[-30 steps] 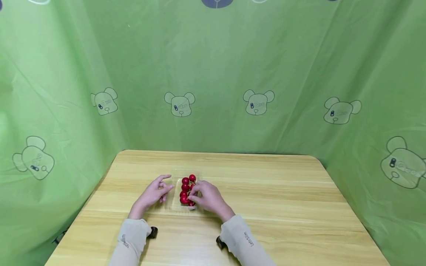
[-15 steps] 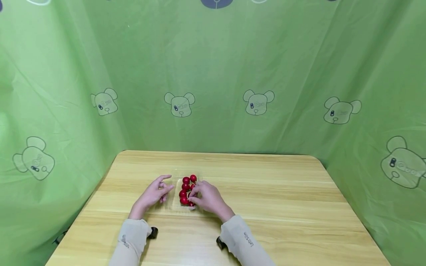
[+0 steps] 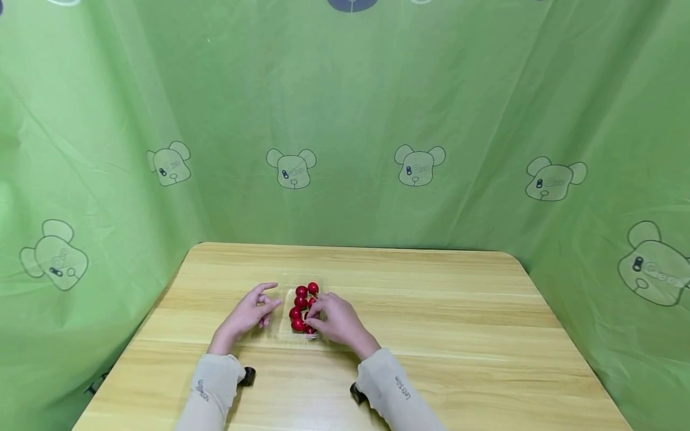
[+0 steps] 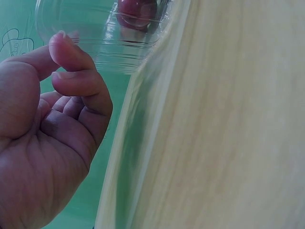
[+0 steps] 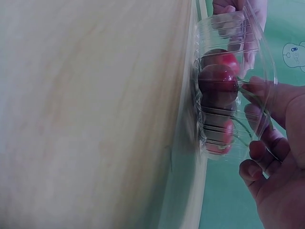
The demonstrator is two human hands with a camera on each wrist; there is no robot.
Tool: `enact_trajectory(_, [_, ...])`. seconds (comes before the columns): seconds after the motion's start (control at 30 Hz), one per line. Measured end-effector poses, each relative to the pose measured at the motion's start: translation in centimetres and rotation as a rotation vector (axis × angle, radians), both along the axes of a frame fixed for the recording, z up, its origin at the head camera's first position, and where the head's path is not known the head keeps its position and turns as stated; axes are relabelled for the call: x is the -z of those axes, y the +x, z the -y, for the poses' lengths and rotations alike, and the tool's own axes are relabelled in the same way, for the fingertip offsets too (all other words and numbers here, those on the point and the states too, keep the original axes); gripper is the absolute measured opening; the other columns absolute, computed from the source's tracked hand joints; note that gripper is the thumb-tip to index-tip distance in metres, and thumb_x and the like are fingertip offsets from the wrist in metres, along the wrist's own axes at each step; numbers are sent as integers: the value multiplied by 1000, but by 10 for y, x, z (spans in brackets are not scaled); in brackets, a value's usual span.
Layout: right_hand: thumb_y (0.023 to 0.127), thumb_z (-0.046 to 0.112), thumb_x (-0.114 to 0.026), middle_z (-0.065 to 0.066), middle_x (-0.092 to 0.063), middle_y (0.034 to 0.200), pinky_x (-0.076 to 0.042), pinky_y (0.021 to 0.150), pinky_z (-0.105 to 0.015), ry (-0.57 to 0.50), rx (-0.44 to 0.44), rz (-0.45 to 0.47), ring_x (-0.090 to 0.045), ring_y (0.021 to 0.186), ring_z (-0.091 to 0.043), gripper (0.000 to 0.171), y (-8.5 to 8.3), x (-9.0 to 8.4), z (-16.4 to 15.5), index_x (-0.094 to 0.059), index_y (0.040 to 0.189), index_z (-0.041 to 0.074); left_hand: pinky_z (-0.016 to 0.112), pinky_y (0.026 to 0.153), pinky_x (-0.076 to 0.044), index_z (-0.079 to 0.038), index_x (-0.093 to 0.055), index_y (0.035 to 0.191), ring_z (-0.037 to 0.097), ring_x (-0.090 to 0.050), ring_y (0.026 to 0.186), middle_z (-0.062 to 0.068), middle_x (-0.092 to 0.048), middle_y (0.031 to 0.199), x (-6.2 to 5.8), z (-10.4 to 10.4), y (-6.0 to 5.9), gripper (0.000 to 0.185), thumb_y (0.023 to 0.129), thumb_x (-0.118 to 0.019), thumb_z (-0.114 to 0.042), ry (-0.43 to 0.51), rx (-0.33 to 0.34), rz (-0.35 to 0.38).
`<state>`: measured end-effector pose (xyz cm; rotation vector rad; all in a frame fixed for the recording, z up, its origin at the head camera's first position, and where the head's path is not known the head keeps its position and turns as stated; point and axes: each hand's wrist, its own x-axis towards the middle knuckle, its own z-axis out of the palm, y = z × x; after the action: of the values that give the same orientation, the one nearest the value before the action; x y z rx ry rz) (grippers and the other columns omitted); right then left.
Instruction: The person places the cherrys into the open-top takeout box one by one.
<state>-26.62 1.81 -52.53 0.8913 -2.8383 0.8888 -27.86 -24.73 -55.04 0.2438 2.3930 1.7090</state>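
A clear plastic tray (image 3: 284, 282) of several small red fruits (image 3: 300, 292) sits on the wooden table (image 3: 431, 311). My right hand (image 3: 312, 316) reaches into the tray from the right, and its thumb and forefinger pinch one fruit. In the right wrist view its fingers (image 5: 259, 90) curl at the tray (image 5: 205, 33) beside a dark red fruit (image 5: 217, 83). My left hand (image 3: 268, 305) lies just left of the tray, loosely curled, holding nothing. In the left wrist view a fingertip (image 4: 61, 42) touches the tray wall (image 4: 95, 28), with one fruit (image 4: 137, 10) behind it.
Green cloth printed with bear heads (image 3: 291, 169) hangs close around the table's far, left and right sides. The table's left edge (image 3: 162, 293) lies near my left hand. Bare wood stretches to the right (image 3: 485, 335). Black wrist mounts (image 3: 248, 376) sit under both sleeves.
Both hands stay where they were. The fruits near my right fingers have shifted very slightly.
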Motion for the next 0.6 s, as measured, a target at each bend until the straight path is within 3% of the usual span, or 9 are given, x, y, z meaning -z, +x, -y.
enact_trajectory(0.27, [93, 27, -80, 6, -75, 96, -44, 118, -47, -18, -7, -4, -61, 131, -29, 8, 0, -1, -1, -79, 86, 22, 23, 51, -49, -5, -36, 157, 13, -56, 57, 17, -66, 92, -2, -1, 0, 67, 101, -68, -23, -3, -8, 11])
enact_trajectory(0.37, [92, 25, -80, 7, -69, 94, -54, 103, -38, -40, -11, -1, -67, 110, -21, 7, 0, -2, -2, -79, 87, 21, 23, 52, -49, -6, -36, 157, 13, -56, 58, 16, -65, 91, -4, -1, 1, 67, 101, -68, -23, 10, -9, 15])
enact_trajectory(0.47, [92, 25, -80, 9, -63, 92, -54, 86, -30, -54, -9, 12, -62, 91, -13, 6, 0, -1, -2, -79, 88, 20, 23, 51, -49, -4, -35, 157, 13, -56, 58, 16, -65, 90, -4, -1, 2, 67, 101, -68, -22, 22, -5, 14])
enact_trajectory(0.6, [92, 23, -80, 10, -61, 92, -51, 81, -28, -69, -6, 28, -59, 87, -12, 5, 0, 0, -4, -79, 88, 20, 23, 51, -49, -4, -35, 157, 13, -56, 58, 17, -65, 90, -3, -1, 2, 67, 101, -68, -21, 34, -2, 16])
